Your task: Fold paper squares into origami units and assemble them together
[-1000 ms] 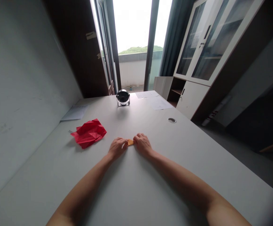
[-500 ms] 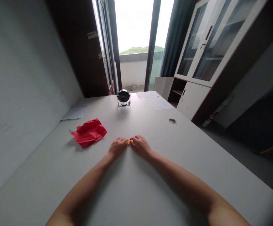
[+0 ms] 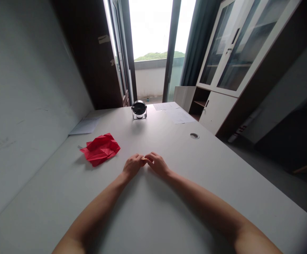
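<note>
My left hand (image 3: 132,165) and my right hand (image 3: 155,163) rest together on the white table (image 3: 153,211), fingertips meeting. Between them they pinch a small orange piece of paper (image 3: 144,159), of which only a sliver shows; the rest is hidden under my fingers. Both hands are closed around it.
A crumpled red folded paper (image 3: 100,149) lies to the left of my hands. A small round desk fan (image 3: 139,109) stands at the far end, with white sheets (image 3: 178,115) beside it and another sheet (image 3: 84,126) by the left wall. A cable hole (image 3: 194,135) is at the right.
My hands have drawn closer together over the orange paper, and less of it shows now than a second ago.
</note>
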### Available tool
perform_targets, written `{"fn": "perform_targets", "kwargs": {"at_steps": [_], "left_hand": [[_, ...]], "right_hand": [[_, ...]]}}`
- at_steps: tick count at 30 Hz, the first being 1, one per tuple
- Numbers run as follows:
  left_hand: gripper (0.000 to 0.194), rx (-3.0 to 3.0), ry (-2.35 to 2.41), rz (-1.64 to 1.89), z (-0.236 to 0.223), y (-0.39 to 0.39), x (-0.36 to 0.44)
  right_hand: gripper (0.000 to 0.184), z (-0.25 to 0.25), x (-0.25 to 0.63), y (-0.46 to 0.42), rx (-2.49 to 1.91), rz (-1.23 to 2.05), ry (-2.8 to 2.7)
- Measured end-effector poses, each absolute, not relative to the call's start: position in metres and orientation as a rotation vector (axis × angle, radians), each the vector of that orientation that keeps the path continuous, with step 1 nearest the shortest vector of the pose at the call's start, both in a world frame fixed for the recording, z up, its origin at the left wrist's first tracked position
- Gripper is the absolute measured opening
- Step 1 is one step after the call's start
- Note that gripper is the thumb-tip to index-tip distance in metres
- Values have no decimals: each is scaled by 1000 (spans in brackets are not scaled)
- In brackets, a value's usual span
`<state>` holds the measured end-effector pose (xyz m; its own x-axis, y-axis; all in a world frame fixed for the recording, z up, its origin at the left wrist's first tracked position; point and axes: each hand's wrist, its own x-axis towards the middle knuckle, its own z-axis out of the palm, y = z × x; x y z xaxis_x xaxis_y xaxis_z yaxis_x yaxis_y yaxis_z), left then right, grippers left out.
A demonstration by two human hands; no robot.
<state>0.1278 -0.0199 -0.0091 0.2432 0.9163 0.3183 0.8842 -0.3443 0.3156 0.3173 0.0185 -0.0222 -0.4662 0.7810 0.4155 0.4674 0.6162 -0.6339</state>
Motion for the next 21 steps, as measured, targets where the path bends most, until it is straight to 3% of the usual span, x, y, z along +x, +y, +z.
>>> {"fn": "perform_targets", "kwargs": {"at_steps": [10,21], "left_hand": [[26,2006,1613,979,-7,-20,128],[24,1571,1403,1180,-28,-6,118]], "right_hand": [[14,-16,316,18,-961,697,-1963],[13,-25,318,25,-997,767,-1963]]}}
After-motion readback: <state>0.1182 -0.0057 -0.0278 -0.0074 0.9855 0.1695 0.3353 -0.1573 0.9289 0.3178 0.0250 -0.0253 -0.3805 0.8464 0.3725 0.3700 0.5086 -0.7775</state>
